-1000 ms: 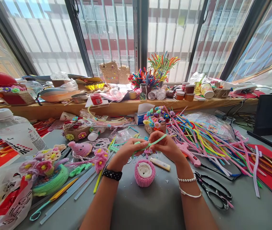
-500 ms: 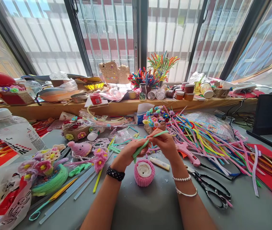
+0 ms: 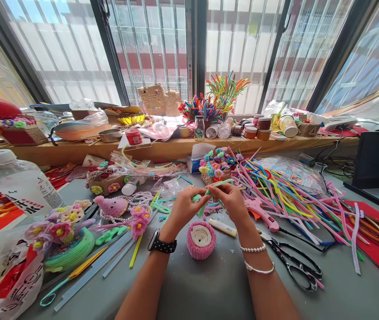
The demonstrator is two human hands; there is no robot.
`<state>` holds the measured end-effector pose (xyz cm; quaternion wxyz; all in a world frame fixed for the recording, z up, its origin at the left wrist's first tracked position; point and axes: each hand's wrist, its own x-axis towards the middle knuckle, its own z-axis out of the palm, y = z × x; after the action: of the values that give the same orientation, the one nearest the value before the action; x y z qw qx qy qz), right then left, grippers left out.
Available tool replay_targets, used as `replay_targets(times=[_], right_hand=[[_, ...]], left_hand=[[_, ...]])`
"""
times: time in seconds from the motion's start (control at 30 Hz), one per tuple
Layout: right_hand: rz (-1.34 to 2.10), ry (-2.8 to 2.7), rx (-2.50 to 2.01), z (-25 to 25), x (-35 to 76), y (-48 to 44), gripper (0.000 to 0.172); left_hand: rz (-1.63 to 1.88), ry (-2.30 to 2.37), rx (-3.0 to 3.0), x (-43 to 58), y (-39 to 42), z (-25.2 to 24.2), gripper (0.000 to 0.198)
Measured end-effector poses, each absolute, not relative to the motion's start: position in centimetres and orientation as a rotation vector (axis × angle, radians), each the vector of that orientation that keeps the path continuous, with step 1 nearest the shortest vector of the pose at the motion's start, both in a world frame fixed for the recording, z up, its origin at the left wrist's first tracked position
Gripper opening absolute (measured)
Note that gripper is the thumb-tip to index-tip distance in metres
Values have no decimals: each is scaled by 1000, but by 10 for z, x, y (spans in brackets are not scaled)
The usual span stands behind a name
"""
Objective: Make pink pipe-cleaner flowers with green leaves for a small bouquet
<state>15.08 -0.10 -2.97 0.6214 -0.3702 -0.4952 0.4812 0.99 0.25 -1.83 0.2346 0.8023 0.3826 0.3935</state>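
Light green pipe cleaners (image 3: 225,182) are pinched between my two hands above the table. My left hand (image 3: 186,206), with a black dotted watch band on its wrist, grips them from the left. From the right, my right hand (image 3: 228,198) holds them between thumb and fingers; two silver bracelets circle that forearm. Exactly how the green strands cross is partly hidden by my fingers. Just below the hands stands a small pink ribbed cup-like piece (image 3: 201,240) with a white rolled filling. Behind it lies a short glue-stick-like tube (image 3: 222,227).
Black-handled scissors (image 3: 297,266) and a pink glue gun (image 3: 265,216) lie to the right, near a heap of coloured pipe cleaners (image 3: 285,191). Clear glue sticks (image 3: 92,271), a green flower basket (image 3: 71,253) and a water bottle (image 3: 22,184) are on the left.
My left hand has turned and shifted slightly, bringing the watch face into view. The green strand that hung below it now sits nearer the right fingers. The pink piece has stayed put.
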Motion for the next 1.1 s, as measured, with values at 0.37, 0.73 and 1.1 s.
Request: replay_targets(times=[0.37,0.73,1.1], right_hand=[[1055,-1260,-801,-31,155,0,12],[1045,-1198,-839,-31,155,0,16],[1098,-994,-727,-37,142,3,13]], left_hand=[[942,1003,1865,9,-3,-9,34],[1048,1028,1663,14,-5,-7,30],[983,979,1418,18,-2,-13,33]])
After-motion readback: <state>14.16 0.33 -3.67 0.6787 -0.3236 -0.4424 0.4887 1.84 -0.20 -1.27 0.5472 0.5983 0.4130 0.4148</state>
